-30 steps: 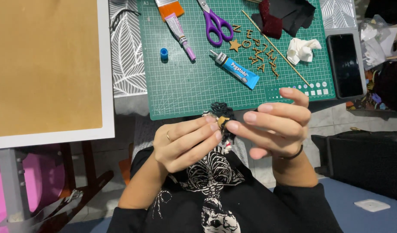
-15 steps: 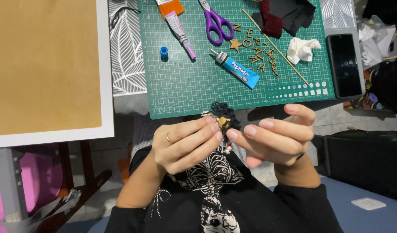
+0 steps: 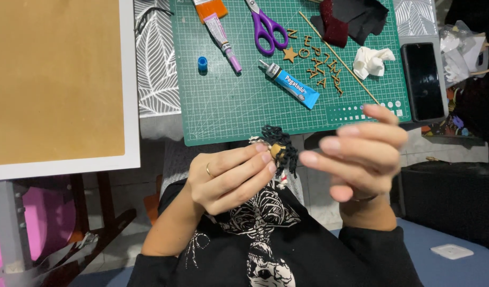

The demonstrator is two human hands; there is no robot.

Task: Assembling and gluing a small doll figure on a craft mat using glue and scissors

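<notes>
Since the earlier frame, the right hand (image 3: 361,154) had drawn away from the doll (image 3: 279,151); its fingers, which had been pressed up against the other hand's, were now spread and loose, holding nothing, just beside the doll's dark yarn hair. The left hand (image 3: 228,178) pinched the small doll between thumb and fingertips, narrow and firm, over the person's lap, at the near edge of the mat (image 3: 228,111).

It looked like a hair-fitting step, with the yarn being set on the wooden head. A next move would seem to call for the free fingers to come back to the pinch and press or tease the strands.

Beyond the grip, on the mat, lay the glue tube (image 3: 292,85), scissors (image 3: 265,26), wooden letters (image 3: 321,66) and a skewer (image 3: 340,58), none shifted. To the right sat a phone (image 3: 422,79).
</notes>
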